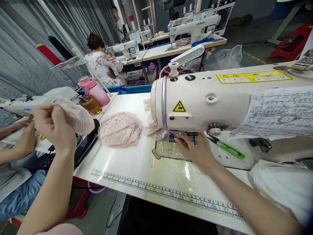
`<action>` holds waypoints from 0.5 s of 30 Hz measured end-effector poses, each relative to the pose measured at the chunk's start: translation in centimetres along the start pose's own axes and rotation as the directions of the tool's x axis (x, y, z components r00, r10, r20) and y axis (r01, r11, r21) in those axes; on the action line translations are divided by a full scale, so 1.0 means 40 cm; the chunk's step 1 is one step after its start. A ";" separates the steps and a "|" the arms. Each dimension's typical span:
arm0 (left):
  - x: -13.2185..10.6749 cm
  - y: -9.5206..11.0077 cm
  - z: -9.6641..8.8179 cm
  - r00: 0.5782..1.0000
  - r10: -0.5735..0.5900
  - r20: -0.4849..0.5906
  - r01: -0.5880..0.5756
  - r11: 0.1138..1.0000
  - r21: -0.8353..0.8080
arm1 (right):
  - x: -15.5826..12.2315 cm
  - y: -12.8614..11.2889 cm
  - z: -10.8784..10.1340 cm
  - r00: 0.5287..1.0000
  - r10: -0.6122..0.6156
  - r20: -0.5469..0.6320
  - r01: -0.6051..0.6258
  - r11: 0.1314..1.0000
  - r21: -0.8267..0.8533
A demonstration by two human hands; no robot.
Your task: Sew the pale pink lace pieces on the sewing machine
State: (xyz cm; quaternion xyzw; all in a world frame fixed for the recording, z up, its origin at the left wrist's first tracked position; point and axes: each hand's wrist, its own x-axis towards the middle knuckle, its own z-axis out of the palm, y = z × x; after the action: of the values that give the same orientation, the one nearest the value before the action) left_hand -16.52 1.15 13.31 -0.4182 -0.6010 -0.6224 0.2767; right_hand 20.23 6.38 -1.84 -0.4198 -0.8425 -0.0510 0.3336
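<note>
My left hand (52,125) is raised at the left, fingers closed around a pale pink piece of fabric (79,117) that looks sheer and gathered. Beneath the head of the sewing machine (195,101), my right hand (197,150) has its thumb and finger drawn together beside the presser foot (172,137). The machine hides part of those fingers, and what they pinch is too small to make out. Left of the needle area, a pink lace piece (156,130) lies partly under the machine head. A rounded pile of pink lace (121,130) rests on the white table (114,160).
Green thread snips (230,149) lie under the machine arm. White cloth (276,182) is at the right. A pink jug (94,91) and an amber jar (90,104) stand at the back left. A co-worker's hands (26,130) are at the left; another person (102,62) sits beyond.
</note>
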 end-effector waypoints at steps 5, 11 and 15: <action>-0.135 0.172 -0.055 0.683 -0.217 0.697 0.384 0.919 -0.090 | -0.007 0.001 0.015 0.998 0.056 -0.007 -0.056 0.998 0.032; -0.313 0.215 0.082 0.012 0.076 0.997 0.310 0.948 -0.076 | 0.000 -0.001 0.012 0.995 0.098 0.025 -0.098 0.995 0.009; -0.415 0.203 0.129 0.180 0.302 0.936 -0.256 0.933 -0.252 | -0.004 -0.002 0.011 0.987 0.160 -0.015 -0.160 0.987 -0.005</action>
State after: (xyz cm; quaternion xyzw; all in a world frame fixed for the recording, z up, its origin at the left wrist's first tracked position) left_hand -0.43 2.57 2.95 -0.8176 -0.5438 -0.1819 -0.0514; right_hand 20.02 6.39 -2.28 -0.4867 -0.8034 -0.0297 0.3416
